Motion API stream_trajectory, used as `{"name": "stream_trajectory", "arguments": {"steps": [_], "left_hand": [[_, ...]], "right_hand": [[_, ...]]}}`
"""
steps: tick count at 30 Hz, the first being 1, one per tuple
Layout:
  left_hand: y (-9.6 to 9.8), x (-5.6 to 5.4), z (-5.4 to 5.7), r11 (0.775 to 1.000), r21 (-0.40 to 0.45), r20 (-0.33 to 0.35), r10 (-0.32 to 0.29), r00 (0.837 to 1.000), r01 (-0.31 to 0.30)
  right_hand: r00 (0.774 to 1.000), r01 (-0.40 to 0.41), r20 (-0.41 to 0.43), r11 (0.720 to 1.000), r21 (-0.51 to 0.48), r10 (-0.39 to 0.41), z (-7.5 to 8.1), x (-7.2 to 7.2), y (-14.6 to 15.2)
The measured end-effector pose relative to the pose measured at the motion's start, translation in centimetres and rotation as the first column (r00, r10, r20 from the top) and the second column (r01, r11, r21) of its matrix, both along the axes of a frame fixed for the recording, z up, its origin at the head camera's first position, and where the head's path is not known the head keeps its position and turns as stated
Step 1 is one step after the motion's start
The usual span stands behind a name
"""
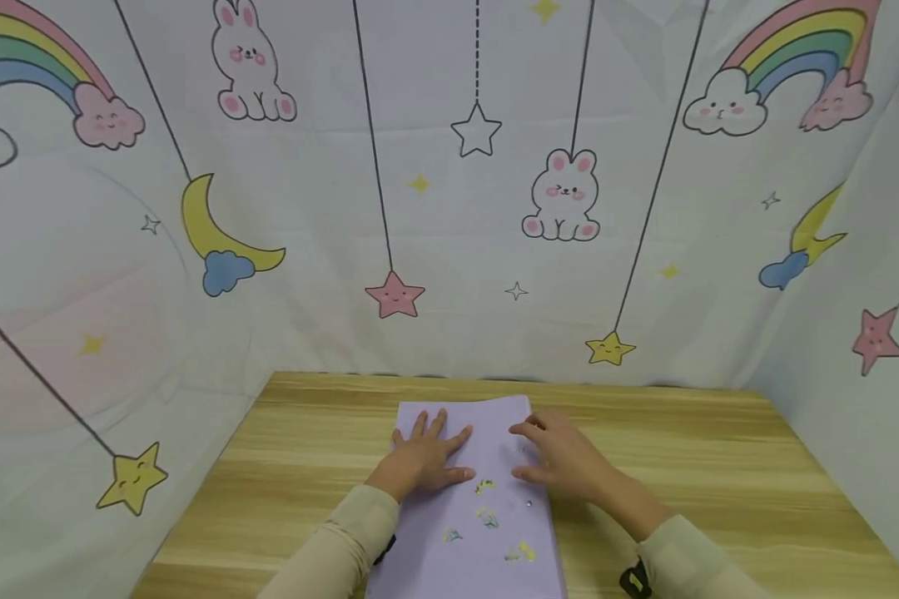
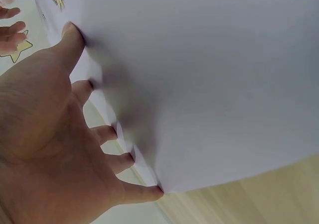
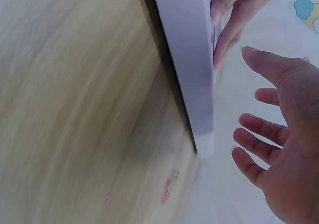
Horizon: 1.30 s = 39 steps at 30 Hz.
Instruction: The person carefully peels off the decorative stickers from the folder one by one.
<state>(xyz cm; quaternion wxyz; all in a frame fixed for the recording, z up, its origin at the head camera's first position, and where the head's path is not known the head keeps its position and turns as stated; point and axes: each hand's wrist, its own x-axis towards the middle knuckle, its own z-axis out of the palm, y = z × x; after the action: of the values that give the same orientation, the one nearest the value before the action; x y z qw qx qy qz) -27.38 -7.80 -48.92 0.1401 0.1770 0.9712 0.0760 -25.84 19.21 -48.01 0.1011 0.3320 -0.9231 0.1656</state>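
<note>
A flat lavender box-like thing [image 1: 487, 549] lies lengthwise on the table, with small yellow and green flower designs [image 1: 487, 517] and tiny shiny dots [image 1: 528, 503] on its top. My left hand [image 1: 423, 457] presses on its upper left part with fingers spread; in the left wrist view all the fingertips [image 2: 124, 159] touch the lavender surface. Over the right edge hovers my right hand [image 1: 569, 457], its fingers loosely bent and nothing held. In the right wrist view that hand [image 3: 289, 129] stands beside the thing's tall plain side wall [image 3: 187, 59].
The wood-grain table [image 1: 719, 482] extends on both sides of the lavender thing. A small red and green mark [image 3: 169, 186] shows on it in the right wrist view. White curtains [image 1: 449, 233] printed with rabbits, stars and rainbows enclose the back and sides.
</note>
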Motion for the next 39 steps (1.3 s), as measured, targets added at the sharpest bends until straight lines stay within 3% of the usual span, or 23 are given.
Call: {"name": "stream_trajectory", "arguments": {"steps": [8,15,24,34,39], "left_hand": [[0.0,0.0,0.0,1.000,-0.007,0.008,0.006,1.000,-0.006],[0.0,-0.1,0.1,1.000,-0.011,0.006,0.008,1.000,-0.008],[0.0,0.3,0.3,1.000,-0.005,-0.002,0.005,1.000,-0.005],[0.1,0.2,0.1,1.000,-0.003,0.003,0.011,1.000,-0.011],[0.0,0.1,0.0,1.000,-0.011,0.003,0.013,1.000,-0.013]], "right_hand": [[0.991,-0.078,0.110,0.997,0.014,0.076,0.0,0.5,-2.4],[0.987,-0.122,0.104,0.993,-0.003,0.122,-0.6,0.4,-3.5],[0.986,-0.124,0.111,0.992,-0.007,0.124,-1.5,0.4,-4.0],[0.967,-0.138,0.199,0.984,-0.116,0.159,-2.0,0.6,-3.6],[0.966,-0.133,0.205,0.983,-0.127,0.157,-2.3,0.7,-3.7]]}}
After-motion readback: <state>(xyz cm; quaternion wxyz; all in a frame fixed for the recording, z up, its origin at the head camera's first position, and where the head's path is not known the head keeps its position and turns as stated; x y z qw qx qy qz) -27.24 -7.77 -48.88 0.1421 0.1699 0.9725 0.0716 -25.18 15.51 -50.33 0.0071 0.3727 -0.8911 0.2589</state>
